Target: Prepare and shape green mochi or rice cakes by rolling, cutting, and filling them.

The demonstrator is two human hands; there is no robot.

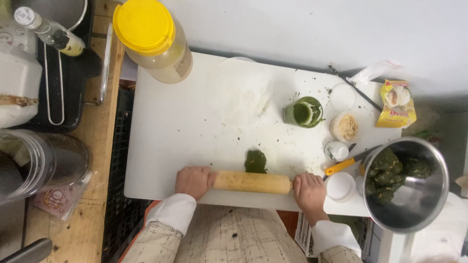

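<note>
Rolling pin: we've got a plain wooden rolling pin (pixel 252 182) lying near the front edge of the white cutting board (pixel 170 131), long axis running left to right across our body.
Left hand: our left hand (pixel 194 181) is curled shut over the pin's left end, fingers wrapped on top.
Right hand: our right hand (pixel 309 191) is closed round the right end, same grip.
Dough: a small lump of dark green dough (pixel 255 161) sits just beyond the pin's middle, touching its far side.
Steel bowl: to our right a round steel bowl (pixel 424 204) holds several more dark green lumps (pixel 390 173), piled on its left side.
Green cup: a small green cup (pixel 306 112) stands farther back on the board, green inside too.
Small tubs: a round white tub (pixel 344 127) holds pale crumbly stuff; beside it sits a little white capped pot (pixel 336 150).
Flour: a white dusting (pixel 241 95) is spread over the board's far middle.
Jar: a big plastic jar with a yellow lid (pixel 146 27) stands at the board's far left corner, pale yellow contents.
Knife: a yellow-handled knife (pixel 343 164) lies between our right hand and the bowl.
</note>
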